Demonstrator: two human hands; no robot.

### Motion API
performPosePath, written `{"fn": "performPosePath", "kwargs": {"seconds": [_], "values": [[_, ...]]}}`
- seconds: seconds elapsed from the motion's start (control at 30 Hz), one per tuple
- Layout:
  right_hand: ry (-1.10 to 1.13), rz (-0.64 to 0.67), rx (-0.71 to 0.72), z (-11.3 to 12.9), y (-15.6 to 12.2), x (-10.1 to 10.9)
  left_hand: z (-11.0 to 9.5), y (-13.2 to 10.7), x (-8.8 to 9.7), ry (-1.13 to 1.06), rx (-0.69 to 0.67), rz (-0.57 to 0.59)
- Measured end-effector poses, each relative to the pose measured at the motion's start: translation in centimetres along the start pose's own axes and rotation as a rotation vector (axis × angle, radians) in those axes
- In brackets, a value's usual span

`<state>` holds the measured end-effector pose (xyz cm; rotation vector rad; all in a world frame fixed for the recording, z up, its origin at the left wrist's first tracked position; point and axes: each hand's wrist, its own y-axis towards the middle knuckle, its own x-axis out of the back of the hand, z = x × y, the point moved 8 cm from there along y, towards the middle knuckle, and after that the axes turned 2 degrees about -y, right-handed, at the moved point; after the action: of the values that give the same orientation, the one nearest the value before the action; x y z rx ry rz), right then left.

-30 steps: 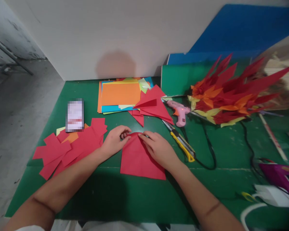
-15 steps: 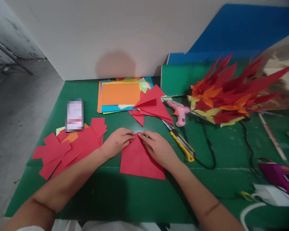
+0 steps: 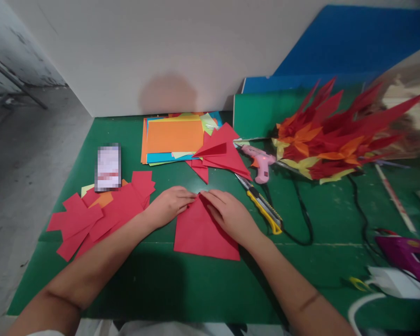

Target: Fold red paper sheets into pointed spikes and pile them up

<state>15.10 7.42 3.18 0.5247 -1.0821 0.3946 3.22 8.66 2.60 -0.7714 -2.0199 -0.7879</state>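
Observation:
A sheet of red paper (image 3: pixel 205 235) lies on the green table, its far end drawn in to a folded point between my hands. My left hand (image 3: pixel 171 205) holds the far left edge with its fingertips pressed together at the fold. From the other side, my right hand (image 3: pixel 231 217) presses the far right edge, fingers together and laid along the paper. Just beyond are folded red paper pieces (image 3: pixel 227 154). A yellow utility knife (image 3: pixel 262 207) rests to the right of my right hand, near a pink glue gun (image 3: pixel 261 161).
Cut red paper pieces (image 3: pixel 115 212) and a phone (image 3: pixel 108 168) lie at left. Behind is a stack of coloured paper (image 3: pixel 175 135). A red, orange and yellow paper flame shape (image 3: pixel 322 140) stands at right, with a black cord (image 3: pixel 303 240) and a purple device (image 3: pixel 402 252) nearby.
My right fingers have flattened and moved slightly inward over the folded point. My left fingertips have shifted a little to the right. The paper has stayed in place.

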Motion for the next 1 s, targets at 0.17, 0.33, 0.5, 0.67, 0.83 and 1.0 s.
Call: {"fn": "performPosePath", "kwargs": {"seconds": [0.17,0.33,0.5,0.67,0.83,1.0], "values": [[-0.058,0.036,0.022,-0.06,-0.11,-0.65,-0.36,0.01,0.28,0.015,-0.042,-0.028],[-0.089,0.042,0.032,-0.07,-0.18,-0.80,-0.47,0.05,0.42,0.028,-0.070,-0.047],[-0.103,0.042,0.032,-0.19,-0.21,-0.95,-0.66,0.02,0.69,0.039,-0.101,-0.089],[-0.105,0.052,0.035,-0.24,-0.20,-1.10,-0.66,0.00,0.64,0.035,-0.107,-0.076],[-0.122,0.053,0.037,-0.05,-0.10,-0.95,-0.58,-0.11,0.49,0.028,-0.112,-0.072],[-0.132,0.057,0.037,-0.13,-0.17,-1.04,-0.59,-0.16,0.37,0.007,-0.117,-0.043]]}}
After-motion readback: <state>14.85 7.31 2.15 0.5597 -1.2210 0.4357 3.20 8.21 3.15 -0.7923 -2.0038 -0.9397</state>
